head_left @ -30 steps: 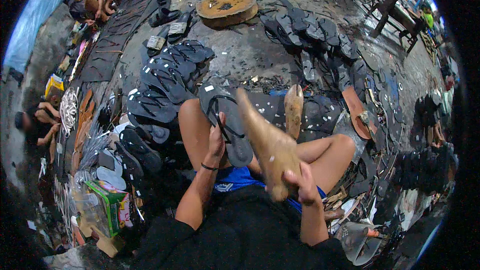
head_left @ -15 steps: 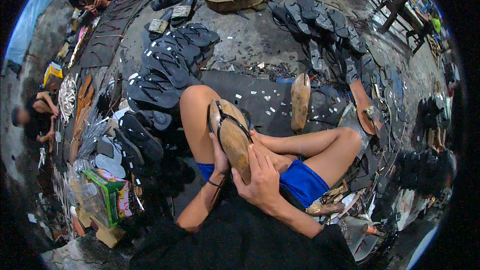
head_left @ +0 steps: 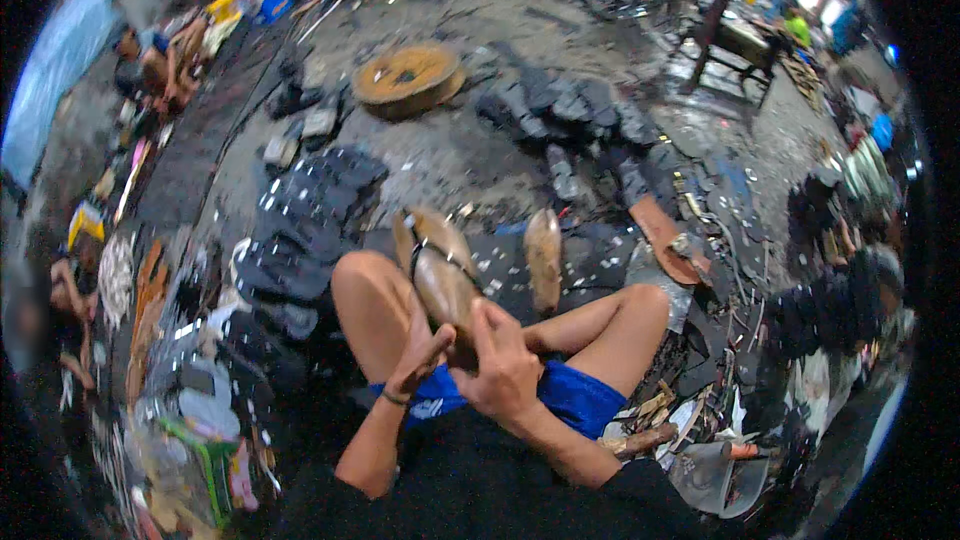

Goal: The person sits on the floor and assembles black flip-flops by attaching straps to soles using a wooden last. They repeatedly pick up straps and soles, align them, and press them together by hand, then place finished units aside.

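Observation:
A brown wooden shoe last with thin black thong straps across its front part is held over my lap, its toe end pointing away from me. My right hand grips its near end, thumb and fingers closed round it. My left hand lies by the left side of that near end, thumb stretched out and fingers extended; motion blur hides exactly where it touches. On the dark mat beyond my legs lies a second wooden shoe last, without straps.
Black thong sandals are heaped left, more dark footwear far right. Beyond stands a round wooden block. A brown sole-shaped piece lies right, a green box near left. Another person sits at the left edge, one farther back.
The whole view has shifted, showing more of the far floor. The strapped last has moved outward from my body. My left hand has loosened from its side; my right hand keeps its grip.

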Demonstrator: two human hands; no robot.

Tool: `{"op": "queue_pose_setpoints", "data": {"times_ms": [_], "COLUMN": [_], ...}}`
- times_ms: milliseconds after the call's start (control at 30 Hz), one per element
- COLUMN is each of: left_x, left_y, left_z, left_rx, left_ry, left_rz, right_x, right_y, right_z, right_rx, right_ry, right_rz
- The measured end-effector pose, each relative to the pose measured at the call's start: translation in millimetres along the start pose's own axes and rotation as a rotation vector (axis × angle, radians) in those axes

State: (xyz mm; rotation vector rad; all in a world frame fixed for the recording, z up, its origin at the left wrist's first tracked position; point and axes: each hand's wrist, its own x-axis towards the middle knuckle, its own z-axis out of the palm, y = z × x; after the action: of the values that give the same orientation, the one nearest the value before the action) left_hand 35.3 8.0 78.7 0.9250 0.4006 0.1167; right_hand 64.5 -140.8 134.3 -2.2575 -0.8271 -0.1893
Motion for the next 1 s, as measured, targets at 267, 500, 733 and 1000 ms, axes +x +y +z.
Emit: {"op": "queue_pose_setpoints", "data": {"times_ms": [267, 500, 733, 1000], "left_x": [-40, -29, -53, -64], "left_y": [-1, 26, 24, 20], "left_z": [30, 46, 38, 33], "left_rx": [0.257, 0.25, 0.396, 0.573], "left_ry": [-0.12, 0.179, 0.06, -0.065], "left_rz": [0.016, 0.345, 0.242, 0.081], "right_x": [26, -18, -43, -65], "right_y": [19, 24, 38, 26], "right_z": [-31, -37, -12, -7], "right_rx": [0.432, 0.224, 0.364, 1.38], "right_ry": [-0.111, -0.248, -0.256, -0.573], "right_rz": [0.072, -0.116, -0.098, 0.893]}}
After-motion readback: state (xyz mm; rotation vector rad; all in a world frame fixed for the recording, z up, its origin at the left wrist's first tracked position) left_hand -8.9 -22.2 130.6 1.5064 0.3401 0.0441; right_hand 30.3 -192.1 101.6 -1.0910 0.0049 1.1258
